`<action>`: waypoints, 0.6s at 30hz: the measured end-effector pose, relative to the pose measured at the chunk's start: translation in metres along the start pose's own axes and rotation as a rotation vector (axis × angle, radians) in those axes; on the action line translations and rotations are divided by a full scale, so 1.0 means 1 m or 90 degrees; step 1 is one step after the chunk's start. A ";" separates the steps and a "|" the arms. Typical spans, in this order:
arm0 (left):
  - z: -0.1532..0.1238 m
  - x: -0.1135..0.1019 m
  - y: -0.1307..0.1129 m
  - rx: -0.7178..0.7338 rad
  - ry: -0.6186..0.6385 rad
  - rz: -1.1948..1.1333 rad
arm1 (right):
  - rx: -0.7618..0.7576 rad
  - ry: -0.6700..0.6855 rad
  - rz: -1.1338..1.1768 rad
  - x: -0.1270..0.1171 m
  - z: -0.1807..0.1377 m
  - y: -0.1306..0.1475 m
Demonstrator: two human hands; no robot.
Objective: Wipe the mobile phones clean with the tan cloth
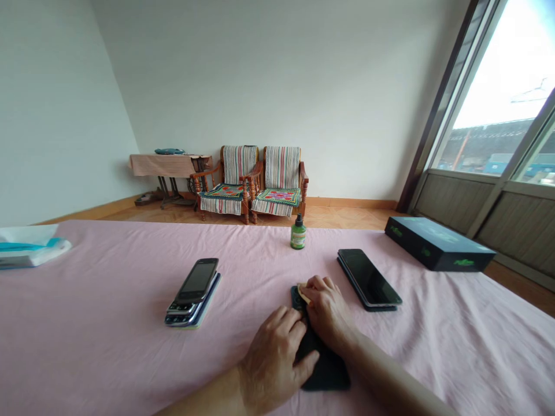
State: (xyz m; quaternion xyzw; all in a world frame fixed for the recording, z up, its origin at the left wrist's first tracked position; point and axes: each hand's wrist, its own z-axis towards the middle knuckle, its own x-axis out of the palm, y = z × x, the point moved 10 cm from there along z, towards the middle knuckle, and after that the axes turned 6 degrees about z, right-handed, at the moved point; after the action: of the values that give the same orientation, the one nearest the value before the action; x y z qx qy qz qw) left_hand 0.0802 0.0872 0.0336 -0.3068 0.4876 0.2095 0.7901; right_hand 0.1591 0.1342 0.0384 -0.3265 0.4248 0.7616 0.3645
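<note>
A dark phone (323, 370) lies back-up on the pink tablecloth (108, 346) in front of me. My left hand (273, 358) rests on its left edge with curled fingers, holding it down. My right hand (327, 309) is closed on a small tan pad (303, 294) and presses it on the phone's top end near the camera. A small green bottle (298, 232) with a black cap stands upright beyond my hands.
A stack of small phones (195, 292) lies to the left, and a pile of black phones (368, 278) to the right. A dark box (437, 242) sits at the far right, a tissue pack (28, 245) at the far left. Two wooden armchairs (254, 182) stand by the wall.
</note>
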 end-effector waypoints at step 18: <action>-0.006 0.013 0.006 0.034 0.114 -0.029 | -0.013 -0.027 0.208 0.005 0.003 -0.011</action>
State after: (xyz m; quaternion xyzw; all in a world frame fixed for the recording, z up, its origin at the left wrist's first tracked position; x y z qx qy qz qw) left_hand 0.0782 0.0880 0.0183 -0.3139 0.5546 0.1506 0.7558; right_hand 0.1652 0.1429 0.0310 -0.2403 0.4569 0.8217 0.2415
